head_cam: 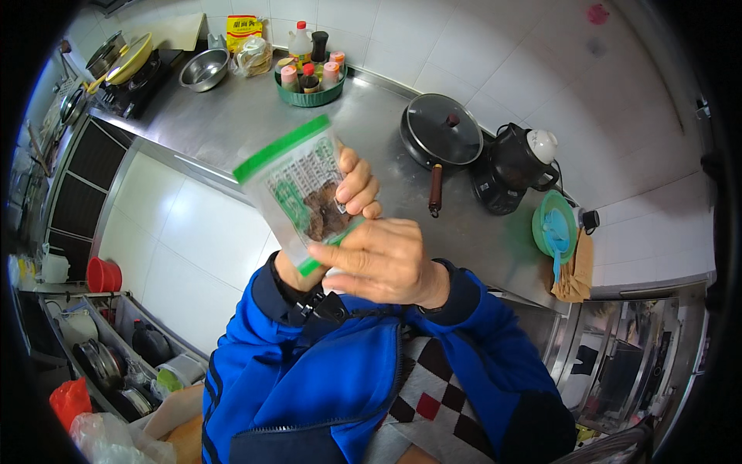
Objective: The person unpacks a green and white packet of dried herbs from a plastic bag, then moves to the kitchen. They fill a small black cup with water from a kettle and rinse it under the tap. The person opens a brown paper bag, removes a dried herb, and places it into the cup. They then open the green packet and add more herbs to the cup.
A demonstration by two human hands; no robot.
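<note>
A clear plastic zip bag with green bands along its edges is held up, tilted, in front of me. Dark brown dried pieces show inside it, and its face bears printed writing and a green design. My left hand grips the bag from behind, its fingers wrapping over the right edge; its palm is hidden. My right hand is at the bag's lower edge, one finger overlapping the green band. Slight blur leaves it unclear whether those fingers pinch the bag or only touch it.
On the steel counter stand a steel bowl, a green tray of seasoning bottles, a lidded pan, a black electric pot and a green basin. An open drawer with cookware lies at lower left.
</note>
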